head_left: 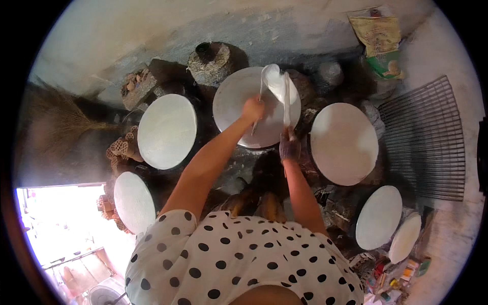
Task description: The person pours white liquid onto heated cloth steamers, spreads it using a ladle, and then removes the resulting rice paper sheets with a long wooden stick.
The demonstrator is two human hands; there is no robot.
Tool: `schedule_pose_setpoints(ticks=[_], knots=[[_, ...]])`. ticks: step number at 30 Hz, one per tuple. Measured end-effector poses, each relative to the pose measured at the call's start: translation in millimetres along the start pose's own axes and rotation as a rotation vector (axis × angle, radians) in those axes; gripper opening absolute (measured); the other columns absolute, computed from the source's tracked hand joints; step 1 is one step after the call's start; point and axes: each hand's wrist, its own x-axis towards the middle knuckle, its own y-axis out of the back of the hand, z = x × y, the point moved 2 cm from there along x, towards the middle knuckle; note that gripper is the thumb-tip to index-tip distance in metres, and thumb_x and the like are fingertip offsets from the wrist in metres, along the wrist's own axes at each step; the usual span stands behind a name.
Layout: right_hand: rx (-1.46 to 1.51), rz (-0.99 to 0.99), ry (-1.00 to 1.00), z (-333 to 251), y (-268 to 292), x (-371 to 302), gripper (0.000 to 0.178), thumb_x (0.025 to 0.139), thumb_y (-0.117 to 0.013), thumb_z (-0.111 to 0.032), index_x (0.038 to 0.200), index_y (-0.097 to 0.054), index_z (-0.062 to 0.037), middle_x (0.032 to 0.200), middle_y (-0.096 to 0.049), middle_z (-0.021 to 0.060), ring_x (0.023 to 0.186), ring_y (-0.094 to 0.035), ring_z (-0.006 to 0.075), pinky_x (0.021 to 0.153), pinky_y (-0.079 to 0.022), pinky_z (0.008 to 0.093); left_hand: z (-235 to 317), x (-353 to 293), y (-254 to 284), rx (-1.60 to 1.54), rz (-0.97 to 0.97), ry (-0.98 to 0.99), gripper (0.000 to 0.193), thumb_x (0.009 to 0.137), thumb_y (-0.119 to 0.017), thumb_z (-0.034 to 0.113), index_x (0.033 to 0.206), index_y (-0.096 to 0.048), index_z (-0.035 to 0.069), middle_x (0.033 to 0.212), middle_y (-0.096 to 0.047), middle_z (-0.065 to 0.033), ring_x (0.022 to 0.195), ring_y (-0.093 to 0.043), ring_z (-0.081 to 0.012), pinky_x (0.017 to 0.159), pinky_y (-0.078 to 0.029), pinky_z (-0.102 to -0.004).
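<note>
My right hand (290, 146), which looks dark-gloved, is closed round the handle of a ladle (286, 104). White batter (275, 84) shows in and below the ladle's bowl, over the far part of a large round griddle (229, 101). My left hand (252, 110) is closed on a thin, light-coloured stick (262, 84) that reaches up beside the bowl. Its lower end sticks out below my fist, above the griddle's surface. Whether the stick touches the bowl, I cannot tell.
Several white-topped round griddles stand around, including one at left (166, 131) and one at right (344, 144). A wire rack (424, 142) leans at the right wall. A twig broom (66, 119) and perforated briquettes (122, 147) are at left; a sack (377, 43) hangs at far right.
</note>
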Motion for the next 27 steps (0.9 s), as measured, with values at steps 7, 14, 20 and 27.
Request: schedule_pose_setpoints(ticks=[7, 14, 20, 27], knots=[[0.347, 0.128, -0.052, -0.2, -30.6, -40.4, 0.048, 0.09, -0.058, -0.038, 0.119, -0.06, -0.0005, 0.107, -0.066, 0.0188, 0.099, -0.064, 0.0281, 0.087, -0.048, 0.0336, -74.0, -37.2, 105.5, 0.059, 0.317, -0.055, 0.045, 0.087, -0.047, 0.014, 0.131, -0.048, 0.006, 0.066, -0.058, -0.0115, 0.05, -0.055, -0.0203, 0.047, -0.045, -0.0343], [0.359, -0.012, 0.055, 31.4, -54.1, 35.2, 0.04, 0.09, -0.061, -0.031, 0.116, -0.062, -0.0009, 0.103, -0.067, 0.0124, 0.093, -0.061, 0.0205, 0.084, -0.044, 0.0288, -50.9, -153.6, 174.5, -0.64, 0.048, 0.066, 0.041, 0.095, -0.042, 0.012, 0.136, -0.042, 0.007, 0.059, -0.041, 0.0012, 0.041, -0.037, -0.0084, 0.038, -0.033, -0.0226], [0.862, 0.015, -0.232, 21.8, -57.2, 24.5, 0.04, 0.092, -0.057, -0.031, 0.118, -0.061, -0.0003, 0.107, -0.066, 0.0135, 0.095, -0.06, 0.0199, 0.082, -0.045, 0.0324, -76.6, -225.6, 190.9, -0.935, -0.044, 0.289, 0.041, 0.096, -0.041, 0.014, 0.137, -0.04, 0.01, 0.06, -0.041, 0.0031, 0.04, -0.035, -0.0072, 0.038, -0.03, -0.0207], [0.268, -0.399, -0.139, -15.3, -66.3, 78.9, 0.033, 0.085, -0.064, -0.029, 0.108, -0.066, -0.0049, 0.08, -0.068, 0.01, 0.072, -0.062, 0.0228, 0.069, -0.048, 0.0363, -27.4, -260.0, 194.8, -1.244, -0.198, 0.169, 0.039, 0.099, -0.039, 0.019, 0.137, -0.039, 0.011, 0.057, -0.035, 0.0058, 0.036, -0.032, -0.005, 0.035, -0.029, -0.0201]])
